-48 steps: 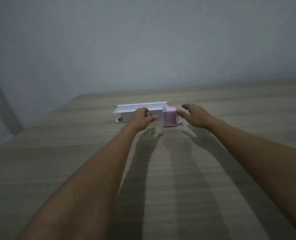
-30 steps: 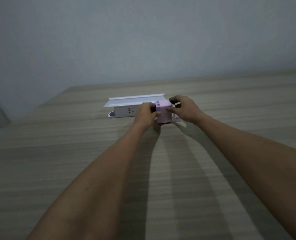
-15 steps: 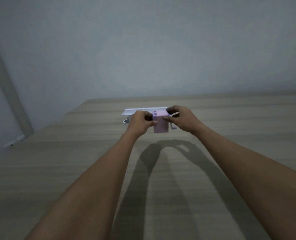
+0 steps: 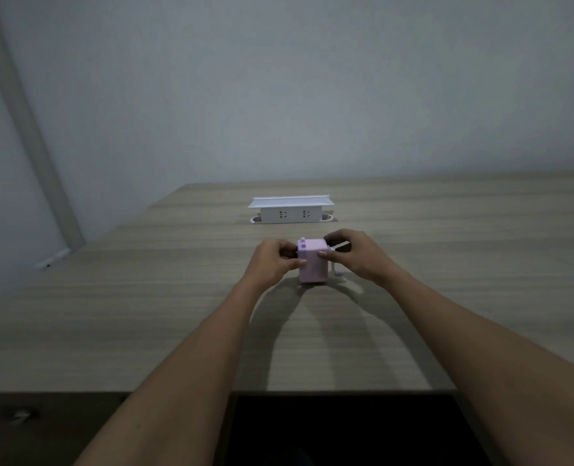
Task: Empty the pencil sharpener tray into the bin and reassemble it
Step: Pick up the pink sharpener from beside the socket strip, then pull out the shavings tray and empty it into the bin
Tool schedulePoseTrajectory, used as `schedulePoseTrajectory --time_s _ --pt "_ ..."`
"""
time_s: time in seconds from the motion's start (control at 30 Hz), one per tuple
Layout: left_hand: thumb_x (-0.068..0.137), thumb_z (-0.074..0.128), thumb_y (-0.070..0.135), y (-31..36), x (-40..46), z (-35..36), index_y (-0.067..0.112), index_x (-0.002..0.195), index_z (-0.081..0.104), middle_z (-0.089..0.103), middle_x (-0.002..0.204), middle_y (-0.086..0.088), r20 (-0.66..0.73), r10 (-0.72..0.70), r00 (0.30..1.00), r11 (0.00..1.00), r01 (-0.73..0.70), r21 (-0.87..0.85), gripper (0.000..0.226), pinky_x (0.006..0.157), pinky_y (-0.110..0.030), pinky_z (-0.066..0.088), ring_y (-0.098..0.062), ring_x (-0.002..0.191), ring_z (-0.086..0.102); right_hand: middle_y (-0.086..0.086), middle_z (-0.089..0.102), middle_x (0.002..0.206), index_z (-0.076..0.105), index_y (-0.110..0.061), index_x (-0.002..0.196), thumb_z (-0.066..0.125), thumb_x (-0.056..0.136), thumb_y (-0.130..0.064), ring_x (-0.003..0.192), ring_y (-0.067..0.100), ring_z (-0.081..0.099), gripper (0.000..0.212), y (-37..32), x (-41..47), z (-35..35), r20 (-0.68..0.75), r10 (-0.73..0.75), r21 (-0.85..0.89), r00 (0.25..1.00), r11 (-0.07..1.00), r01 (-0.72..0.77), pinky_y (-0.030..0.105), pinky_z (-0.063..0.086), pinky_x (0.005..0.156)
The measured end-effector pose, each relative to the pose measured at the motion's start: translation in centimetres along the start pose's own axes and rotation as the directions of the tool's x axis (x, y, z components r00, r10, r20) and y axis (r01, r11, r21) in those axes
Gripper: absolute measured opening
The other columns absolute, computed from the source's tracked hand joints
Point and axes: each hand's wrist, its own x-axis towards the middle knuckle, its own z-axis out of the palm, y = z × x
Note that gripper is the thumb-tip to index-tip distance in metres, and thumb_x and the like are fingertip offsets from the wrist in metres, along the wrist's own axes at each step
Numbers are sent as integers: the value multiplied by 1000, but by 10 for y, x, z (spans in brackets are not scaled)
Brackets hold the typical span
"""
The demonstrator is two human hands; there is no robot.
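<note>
- Head view: the pencil sharpener (image 4: 313, 264) is a small box of pale pink-lilac plastic, taller than wide, with rounded edges; it stands upright on the wooden table (image 4: 144, 314), in the middle of the view and nearer to the person than the white socket box.
- On its top, at the left edge, there are little raised studs of the same pink colour; on its right side a light crank handle (image 4: 337, 269) sticks out and bends down toward the table.
- I cannot tell where the tray sits in the body; the front face looks plain in this dim light.
- The left hand (image 4: 274, 262) is closed on the left side of the sharpener; the thumb lies on the front near the upper corner and the other fingers are curled behind.
- The right hand (image 4: 358, 255) grips the right side, thumb on the front top edge; the fingers reach over the top and back, just above the crank.
- Both bare forearms come from the bottom of the view; their shadows fall on the table below the sharpener.
- The white socket box (image 4: 290, 211) with two outlets stands further back on the table, apart from the hands; behind it is a plain grey wall (image 4: 279, 95).
- At the bottom edge, under the table's near side, there is a dark opening (image 4: 346, 428); what it is I cannot tell.
</note>
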Motion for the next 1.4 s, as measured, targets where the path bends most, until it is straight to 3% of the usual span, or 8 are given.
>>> schedulePoseTrajectory --time_s 0.23,0.47,0.57,0.77,0.9,1.03,1.23,1.4 --pt "78 81 10 -32 -27 9 4 116 72 77 104 -13 -32 -34 999 996 32 -84 39 91 -44 58 -25 97 74 8 70 121 66 -6 122 81 81 -24 104 25 70 47 15 -20 21 42 13 -3 999 1000 -13 41 57 92" --pt "71 86 22 -29 -30 6 14 144 48 63 127 -5 137 -68 988 991 83 -104 82 89 -35 58 -19 112 62 6 63 133 55 -10 139 84 77 -22 115 23 64 69 14 -19 17 140 35 -9 990 999 -34 42 53 100" --pt "76 81 7 -29 -29 10 14 145 46 67 121 -8 196 -67 978 992 87 -94 77 72 -22 59 -13 100 67 8 66 130 60 -10 134 84 77 -17 114 26 65 62 15 -16 19 149 23 -17 989 1000 -20 47 53 98" --pt "74 82 7 -38 -29 8 15 140 52 72 115 -10 203 -106 973 979 138 -148 73 90 -53 57 -25 105 71 8 69 124 63 -8 129 84 77 -17 109 27 68 57 15 -15 17 174 37 12 984 999 -40 41 56 94" --pt "75 82 1 -47 -30 0 5 146 42 66 123 -16 168 -139 976 970 168 -174 81 97 -49 55 -30 111 67 9 70 122 64 -6 128 83 78 -12 105 27 70 53 13 -15 16 191 39 22 981 999 -44 31 57 87" --pt "76 80 -5 -60 -36 -16 1 148 38 65 122 -16 135 -159 978 962 184 -200 83 98 -46 55 -32 113 67 8 69 124 63 -6 129 84 77 -15 108 28 70 57 13 -15 14 196 64 31 979 997 -72 36 57 93" --pt "77 80 -4 -65 -45 -52 -1 147 39 63 119 -10 76 -162 984 972 172 -158 81 74 -22 58 -22 102 67 7 67 127 59 -7 134 88 72 -22 110 23 68 70 9 -14 14 197 68 -37 978 997 -62 37 54 97" --pt "75 83 1 -40 -40 -78 -2 142 45 62 129 -19 24 -118 993 982 120 -144 77 93 -39 58 -30 111 67 6 65 130 50 -7 143 89 70 -29 119 19 62 85 -24 -8 7 179 14 -10 984 1000 -13 36 50 104"
